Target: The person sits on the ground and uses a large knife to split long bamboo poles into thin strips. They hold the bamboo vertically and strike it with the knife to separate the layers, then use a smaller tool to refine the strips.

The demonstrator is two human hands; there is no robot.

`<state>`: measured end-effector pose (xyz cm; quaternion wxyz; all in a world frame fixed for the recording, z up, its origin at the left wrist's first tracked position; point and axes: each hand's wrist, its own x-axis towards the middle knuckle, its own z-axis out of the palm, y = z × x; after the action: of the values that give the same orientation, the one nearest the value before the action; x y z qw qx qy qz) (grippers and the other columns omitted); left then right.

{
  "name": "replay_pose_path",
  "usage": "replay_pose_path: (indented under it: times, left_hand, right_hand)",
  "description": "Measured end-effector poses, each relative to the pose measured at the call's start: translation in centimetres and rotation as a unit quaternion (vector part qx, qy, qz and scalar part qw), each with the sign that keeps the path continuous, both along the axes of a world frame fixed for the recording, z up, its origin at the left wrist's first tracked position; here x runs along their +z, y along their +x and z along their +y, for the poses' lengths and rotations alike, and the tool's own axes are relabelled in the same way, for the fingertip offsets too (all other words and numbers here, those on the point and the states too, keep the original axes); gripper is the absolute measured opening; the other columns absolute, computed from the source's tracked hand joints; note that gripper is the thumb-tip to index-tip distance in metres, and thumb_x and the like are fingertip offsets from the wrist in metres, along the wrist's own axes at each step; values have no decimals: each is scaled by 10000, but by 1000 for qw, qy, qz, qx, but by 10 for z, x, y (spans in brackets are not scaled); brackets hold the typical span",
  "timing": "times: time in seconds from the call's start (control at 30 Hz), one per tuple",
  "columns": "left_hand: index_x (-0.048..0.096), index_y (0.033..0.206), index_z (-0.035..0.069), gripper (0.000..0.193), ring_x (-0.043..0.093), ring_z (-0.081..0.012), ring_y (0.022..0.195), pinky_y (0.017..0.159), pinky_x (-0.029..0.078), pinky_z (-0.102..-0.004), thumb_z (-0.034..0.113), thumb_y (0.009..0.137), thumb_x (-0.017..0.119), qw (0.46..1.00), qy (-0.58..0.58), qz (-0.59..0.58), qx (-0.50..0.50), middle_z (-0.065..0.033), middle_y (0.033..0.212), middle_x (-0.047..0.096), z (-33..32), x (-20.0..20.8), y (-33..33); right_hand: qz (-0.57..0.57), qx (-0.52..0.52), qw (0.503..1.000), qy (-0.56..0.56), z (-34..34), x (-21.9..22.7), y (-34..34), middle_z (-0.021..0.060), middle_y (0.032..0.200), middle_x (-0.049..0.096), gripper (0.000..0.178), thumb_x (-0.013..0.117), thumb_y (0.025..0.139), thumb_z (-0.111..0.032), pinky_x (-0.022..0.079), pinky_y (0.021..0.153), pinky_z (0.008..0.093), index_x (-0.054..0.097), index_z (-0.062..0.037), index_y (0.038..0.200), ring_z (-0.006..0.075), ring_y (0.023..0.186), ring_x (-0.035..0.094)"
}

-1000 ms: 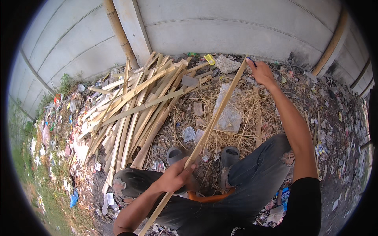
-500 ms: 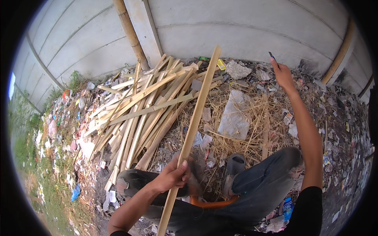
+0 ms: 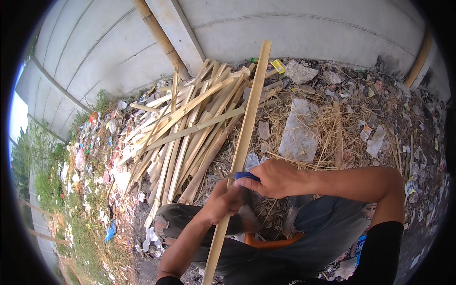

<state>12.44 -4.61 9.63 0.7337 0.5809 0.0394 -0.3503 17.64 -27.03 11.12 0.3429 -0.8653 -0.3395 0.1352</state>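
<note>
A long split-bamboo strip point(image 3: 250, 114) slants from near my lap up toward the wall, its upper end free. My left hand point(image 3: 222, 202) is closed around its lower middle, over my knees. From the right, my right hand point(image 3: 274, 179) grips a small knife point(image 3: 248, 176) by its blue handle. The knife lies against the strip just above my left fingers, and my right thumb is close to the left hand. Most of its blade is hidden or too small to make out.
Many bamboo strips point(image 3: 190, 126) lie in a loose pile at front left. Dry shavings point(image 3: 327, 128) surround a flat pale slab point(image 3: 299, 130) farther right. A grey panel wall point(image 3: 285, 28) with bamboo posts stands behind. Litter and weeds point(image 3: 52, 185) cover the left ground.
My right hand has swung from far out at the right down and left to the strip, bringing the knife against it. My left hand still holds the strip; the view has shifted slightly.
</note>
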Motion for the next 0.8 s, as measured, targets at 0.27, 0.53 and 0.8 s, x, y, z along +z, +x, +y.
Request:
replay_pose_path:
  times: [0.27, 0.53, 0.8]
  left_hand:
    - [508, 1103, 102, 168, 290, -64, 530, 451, 206, -232, 268, 1095, 486, 998, 2, 55, 39, 32, 726, 330, 0, 7, -1]
    - [516, 1206, 125, 163, 298, -64, 547, 450, 211, -221, 240, 1097, 477, 991, -59, 114, -43, 29, 739, 344, 6, -12, -21]
    - [509, 1199, 129, 180, 293, -64, 541, 448, 213, -221, 274, 1094, 484, 990, -65, 119, -25, 27, 734, 347, 14, -10, -24]
  right_hand:
    - [-165, -21, 985, -37, 1, -16, 19, 219, 573, 619, 679, 511, 1012, -584, 527, 563, 518, 678, -7, 694, 427, 586, 669]
    - [-72, -229, 966, -99, -80, -19, 95, 176, 544, 598, 726, 454, 1041, -573, 528, 584, 502, 669, 22, 684, 387, 560, 650]
    - [-42, -151, 983, -94, -33, -4, 37, 253, 648, 650, 708, 486, 1016, -586, 537, 664, 543, 691, 28, 729, 442, 676, 683]
